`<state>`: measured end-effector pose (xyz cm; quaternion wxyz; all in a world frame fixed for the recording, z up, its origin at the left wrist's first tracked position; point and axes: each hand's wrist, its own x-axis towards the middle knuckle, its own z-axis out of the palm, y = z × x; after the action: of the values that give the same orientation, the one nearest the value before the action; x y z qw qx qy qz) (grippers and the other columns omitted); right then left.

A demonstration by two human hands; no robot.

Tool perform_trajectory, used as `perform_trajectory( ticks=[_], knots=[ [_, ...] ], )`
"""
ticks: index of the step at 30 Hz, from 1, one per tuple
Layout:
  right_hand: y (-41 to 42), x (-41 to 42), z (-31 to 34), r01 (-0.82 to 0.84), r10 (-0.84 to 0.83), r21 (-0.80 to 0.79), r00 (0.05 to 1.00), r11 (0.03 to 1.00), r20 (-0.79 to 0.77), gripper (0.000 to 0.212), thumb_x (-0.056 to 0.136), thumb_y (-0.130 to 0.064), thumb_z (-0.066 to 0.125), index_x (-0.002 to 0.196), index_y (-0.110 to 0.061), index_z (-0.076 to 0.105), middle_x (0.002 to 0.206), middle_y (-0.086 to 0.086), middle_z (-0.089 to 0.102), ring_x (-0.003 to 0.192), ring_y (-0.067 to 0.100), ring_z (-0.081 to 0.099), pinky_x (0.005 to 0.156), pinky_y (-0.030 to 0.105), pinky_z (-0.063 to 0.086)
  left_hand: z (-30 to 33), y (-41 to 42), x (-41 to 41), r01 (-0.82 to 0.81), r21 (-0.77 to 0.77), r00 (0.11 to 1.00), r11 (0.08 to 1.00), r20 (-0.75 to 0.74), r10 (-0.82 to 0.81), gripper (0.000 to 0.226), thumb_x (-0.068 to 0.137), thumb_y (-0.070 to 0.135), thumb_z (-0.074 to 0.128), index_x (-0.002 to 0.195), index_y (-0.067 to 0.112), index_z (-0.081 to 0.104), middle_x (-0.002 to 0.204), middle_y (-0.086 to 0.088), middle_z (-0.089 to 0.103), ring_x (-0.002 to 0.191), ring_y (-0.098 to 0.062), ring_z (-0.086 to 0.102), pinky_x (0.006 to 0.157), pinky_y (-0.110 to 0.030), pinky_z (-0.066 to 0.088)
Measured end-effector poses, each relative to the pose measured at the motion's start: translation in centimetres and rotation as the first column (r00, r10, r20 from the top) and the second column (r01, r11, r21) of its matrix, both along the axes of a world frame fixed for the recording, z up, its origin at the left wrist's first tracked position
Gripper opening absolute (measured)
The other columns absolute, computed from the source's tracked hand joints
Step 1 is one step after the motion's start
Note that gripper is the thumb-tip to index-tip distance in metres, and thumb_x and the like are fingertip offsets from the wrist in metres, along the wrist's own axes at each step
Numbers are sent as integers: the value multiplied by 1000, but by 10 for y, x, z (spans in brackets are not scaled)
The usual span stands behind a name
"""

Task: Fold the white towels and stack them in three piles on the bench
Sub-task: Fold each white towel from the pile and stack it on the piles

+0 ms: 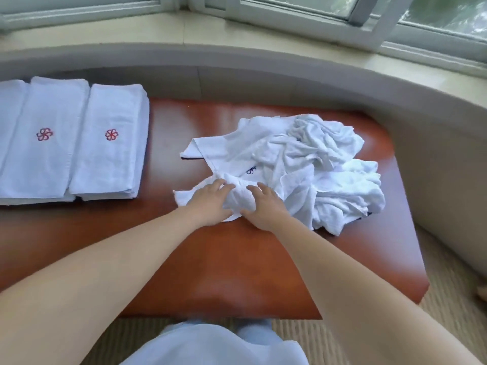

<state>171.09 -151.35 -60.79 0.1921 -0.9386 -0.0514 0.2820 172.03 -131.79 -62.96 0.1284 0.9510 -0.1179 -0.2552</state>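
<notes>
A glossy reddish-brown bench (218, 259) fills the foreground. At its near middle, a bunched white towel (238, 197) is gripped from both sides by the left hand (210, 204) and right hand (263, 206), fingers curled into the cloth. It should be lifted clear of the crumpled heap (316, 167), shaken flat and its corners matched. Farther left, folded piles (76, 143) are laid side by side.

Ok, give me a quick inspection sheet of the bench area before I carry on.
Surface: brown bench, glossy, bare in the middle.
Job's things: folded towel piles side by side at the left, two showing red flower marks; heap of unfolded towels at the right.
Clutter: nothing seen.
Hands: left hand and right hand both on a bunched towel at the heap's near edge.
Cables: nothing seen.
Surroundings: curved grey backrest, window frames behind, carpet.
</notes>
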Motion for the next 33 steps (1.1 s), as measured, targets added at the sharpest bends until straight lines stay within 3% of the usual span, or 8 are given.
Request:
perform_trajectory(
  ticks=[7, 10, 15, 22, 25, 27, 29, 33],
  knots=[
    [-70, 35, -29, -134, 133, -7, 986, 991, -105, 71, 96, -28, 58, 159, -26, 27, 168, 4, 18, 155, 25, 13, 122, 41, 27, -24, -59, -3, -440, -100, 874, 892, -277, 400, 76, 95, 35, 61, 160, 30, 21, 164, -9, 23, 133, -33, 49, 95, -41, 53],
    [-81, 48, -36, -207, 208, -88, 978, 974, 0, 67, 90, -11, 53, 154, -24, 37, 160, -1, 33, 147, 24, 27, 113, 40, 36, -32, -75, 2, -549, -125, 811, 826, -320, 491, 78, 96, 37, 61, 160, 31, 18, 160, -8, 35, 132, -30, 50, 97, -37, 49],
    [-92, 63, -53, -313, 353, -244, 925, 918, 143, 60, 86, -5, 54, 143, -21, 47, 140, 0, 47, 129, 25, 42, 102, 36, 40, -42, -96, 15, -771, -195, 622, 607, -438, 649, 72, 94, 32, 59, 156, 44, 24, 132, 0, 50, 99, -17, 60, 75, -29, 50],
    [-102, 70, -71, -395, 427, -299, 903, 869, 47, 39, 98, -21, 50, 136, -24, 55, 128, 1, 58, 123, 25, 48, 99, 34, 37, -56, -113, 26, -865, -240, 501, 440, -426, 753, 20, 92, 30, 66, 110, 34, 57, 104, 3, 59, 90, -14, 59, 76, -31, 50],
    [-104, 70, -63, -342, 349, -190, 937, 920, 0, 39, 99, -28, 46, 137, -27, 54, 123, 2, 63, 120, 25, 51, 93, 34, 39, -53, -112, 22, -888, -235, 460, 396, -453, 764, 22, 90, 19, 61, 107, 31, 55, 105, 2, 59, 93, -19, 62, 84, -36, 55],
    [-103, 70, -52, -246, 246, -122, 969, 962, -17, 25, 100, -34, 44, 119, -23, 57, 104, 3, 64, 106, 26, 58, 80, 35, 41, -46, -110, 18, -913, -262, 407, 314, -510, 758, 24, 90, 13, 58, 109, 27, 54, 110, -4, 59, 97, -23, 65, 91, -40, 57],
    [-101, 74, -39, -121, 119, -45, 992, 992, -53, 21, 102, -39, 42, 101, -20, 51, 89, 0, 59, 93, 27, 60, 76, 37, 45, -37, -107, 16, -927, -311, 357, 208, -567, 742, 18, 93, 10, 56, 106, 22, 53, 110, -9, 60, 88, -22, 65, 84, -36, 60],
    [-97, 77, 7, 150, -152, 187, 988, 971, -6, 22, 102, -37, 48, 95, -18, 56, 88, -4, 62, 91, 22, 57, 75, 33, 43, 5, -89, 9, -921, -389, 297, 31, -649, 701, 12, 98, 15, 50, 105, 17, 59, 98, -9, 62, 86, -23, 65, 78, -34, 64]
  ],
)
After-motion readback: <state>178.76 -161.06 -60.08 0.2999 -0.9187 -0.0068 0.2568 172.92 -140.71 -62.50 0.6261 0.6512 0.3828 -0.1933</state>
